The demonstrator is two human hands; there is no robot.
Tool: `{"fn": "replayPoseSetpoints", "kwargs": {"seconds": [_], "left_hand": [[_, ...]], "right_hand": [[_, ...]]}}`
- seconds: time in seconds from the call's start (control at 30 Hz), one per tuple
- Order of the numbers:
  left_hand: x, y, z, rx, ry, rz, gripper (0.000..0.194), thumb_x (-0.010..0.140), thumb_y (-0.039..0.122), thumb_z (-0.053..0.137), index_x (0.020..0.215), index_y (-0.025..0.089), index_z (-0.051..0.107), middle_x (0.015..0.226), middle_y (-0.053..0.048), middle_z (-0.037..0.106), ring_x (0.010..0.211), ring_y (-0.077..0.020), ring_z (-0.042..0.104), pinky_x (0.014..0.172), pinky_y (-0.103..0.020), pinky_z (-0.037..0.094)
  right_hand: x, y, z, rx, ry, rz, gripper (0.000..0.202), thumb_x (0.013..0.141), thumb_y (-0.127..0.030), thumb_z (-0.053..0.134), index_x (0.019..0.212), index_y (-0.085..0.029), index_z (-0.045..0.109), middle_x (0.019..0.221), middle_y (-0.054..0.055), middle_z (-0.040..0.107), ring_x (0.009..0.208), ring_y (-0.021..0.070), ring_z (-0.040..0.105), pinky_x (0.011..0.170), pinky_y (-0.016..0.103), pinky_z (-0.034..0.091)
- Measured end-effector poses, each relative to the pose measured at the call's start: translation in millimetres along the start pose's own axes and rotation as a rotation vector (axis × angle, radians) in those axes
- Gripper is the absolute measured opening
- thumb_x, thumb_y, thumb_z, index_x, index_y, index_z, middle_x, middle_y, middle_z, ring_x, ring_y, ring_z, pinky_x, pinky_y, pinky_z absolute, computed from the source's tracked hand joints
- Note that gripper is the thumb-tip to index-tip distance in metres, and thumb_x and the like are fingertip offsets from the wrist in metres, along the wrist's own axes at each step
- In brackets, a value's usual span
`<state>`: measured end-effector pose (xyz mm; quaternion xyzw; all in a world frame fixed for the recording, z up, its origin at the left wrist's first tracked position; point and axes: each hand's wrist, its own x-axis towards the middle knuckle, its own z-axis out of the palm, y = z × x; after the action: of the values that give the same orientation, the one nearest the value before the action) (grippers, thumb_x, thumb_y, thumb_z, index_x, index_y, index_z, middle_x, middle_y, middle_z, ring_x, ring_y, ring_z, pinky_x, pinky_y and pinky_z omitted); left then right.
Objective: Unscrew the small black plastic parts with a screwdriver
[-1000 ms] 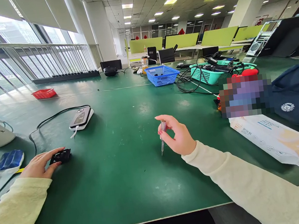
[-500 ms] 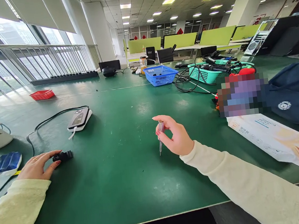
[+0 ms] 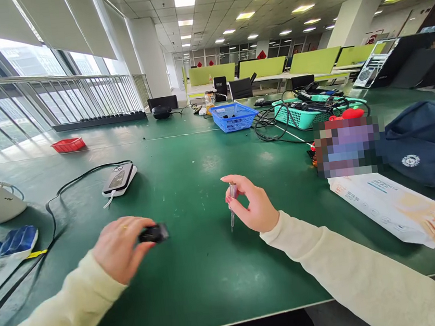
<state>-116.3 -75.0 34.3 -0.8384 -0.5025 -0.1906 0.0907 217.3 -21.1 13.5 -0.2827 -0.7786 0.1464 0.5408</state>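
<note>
A small black part (image 3: 153, 233), blurred by motion, is pinched between the thumb and fingers of my left hand (image 3: 123, 247), over the left middle of the green table (image 3: 200, 285). My right hand (image 3: 254, 205) holds a slim screwdriver (image 3: 232, 195) nearly upright, its thin tip pointing down at the table. The two hands are apart, with bare green surface between them. What the black part is, I cannot make out.
A phone on a white power bank (image 3: 119, 179) lies at the left with a cable, near a blue-and-white bag (image 3: 12, 243). Behind are red (image 3: 68, 145), blue (image 3: 235, 119) and green baskets (image 3: 298, 115). At right lie a wipes pack (image 3: 395, 205) and dark blue bag (image 3: 427, 144).
My left hand has moved right with the black part, from the table's left side toward the middle. My right hand keeps hold of the screwdriver and has barely moved. The view has tilted slightly up.
</note>
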Motion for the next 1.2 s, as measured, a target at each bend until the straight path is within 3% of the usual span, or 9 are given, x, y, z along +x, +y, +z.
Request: {"fn": "replayPoseSetpoints", "kwargs": {"seconds": [0.13, 0.27, 0.43, 0.63, 0.8, 1.2], "left_hand": [[33.8, 78.5, 14.2, -0.159, -0.106, 0.143, 0.022, 0.088, 0.026, 0.057, 0.109, 0.026, 0.064, 0.104, -0.004, 0.074, 0.096, -0.0249, 0.067, 0.092, -0.040, 0.049], [74.6, 108.4, 44.3, -0.153, -0.191, 0.081, 0.027, 0.081, 0.015, 0.068, 0.106, 0.024, 0.065, 0.105, -0.005, 0.074, 0.103, -0.0271, 0.066, 0.094, -0.043, 0.050], [100.8, 105.5, 81.7, -0.222, -0.164, -0.005, 0.032, 0.082, 0.008, 0.064, 0.110, 0.022, 0.065, 0.110, -0.008, 0.073, 0.108, -0.0287, 0.065, 0.096, -0.046, 0.052], [100.7, 94.5, 109.2, -0.352, -0.166, -0.034, 0.031, 0.081, 0.008, 0.064, 0.109, 0.021, 0.067, 0.106, -0.007, 0.074, 0.102, -0.0266, 0.066, 0.095, -0.045, 0.054], [102.9, 88.1, 118.5, -0.420, -0.162, -0.029, 0.033, 0.081, 0.011, 0.067, 0.111, 0.023, 0.068, 0.106, -0.006, 0.074, 0.103, -0.0262, 0.067, 0.096, -0.044, 0.054], [99.4, 85.1, 122.5, -0.445, -0.149, -0.025, 0.037, 0.080, 0.015, 0.069, 0.116, 0.024, 0.068, 0.109, -0.006, 0.075, 0.103, -0.0260, 0.068, 0.098, -0.045, 0.054]], "right_hand": [[0.3, -1.2, -0.4, -0.006, 0.026, -0.003, 0.040, 0.089, -0.012, 0.050, 0.126, -0.026, 0.049, 0.076, -0.003, 0.062, 0.064, 0.0124, 0.062, 0.067, 0.029, 0.057], [2.1, 0.0, -1.1, -0.054, 0.145, 0.034, 0.040, 0.090, -0.014, 0.052, 0.128, -0.025, 0.049, 0.082, -0.001, 0.064, 0.068, 0.0133, 0.064, 0.072, 0.031, 0.058], [5.2, 4.2, -4.0, -0.113, 0.392, 0.125, 0.039, 0.093, -0.024, 0.060, 0.130, -0.023, 0.048, 0.085, 0.002, 0.067, 0.080, 0.0178, 0.068, 0.085, 0.039, 0.058], [3.9, 3.4, -3.4, -0.051, 0.359, 0.088, 0.036, 0.096, -0.025, 0.058, 0.129, -0.024, 0.045, 0.088, 0.003, 0.067, 0.080, 0.0182, 0.068, 0.085, 0.042, 0.058], [3.2, 4.3, -0.7, -0.043, 0.331, 0.031, 0.033, 0.097, -0.024, 0.056, 0.128, -0.026, 0.046, 0.089, 0.002, 0.068, 0.078, 0.0167, 0.067, 0.081, 0.039, 0.059], [3.3, 13.6, -0.5, -0.103, 0.255, 0.107, 0.032, 0.096, -0.028, 0.059, 0.126, -0.026, 0.048, 0.094, 0.003, 0.070, 0.078, 0.0164, 0.068, 0.082, 0.037, 0.058]]}}
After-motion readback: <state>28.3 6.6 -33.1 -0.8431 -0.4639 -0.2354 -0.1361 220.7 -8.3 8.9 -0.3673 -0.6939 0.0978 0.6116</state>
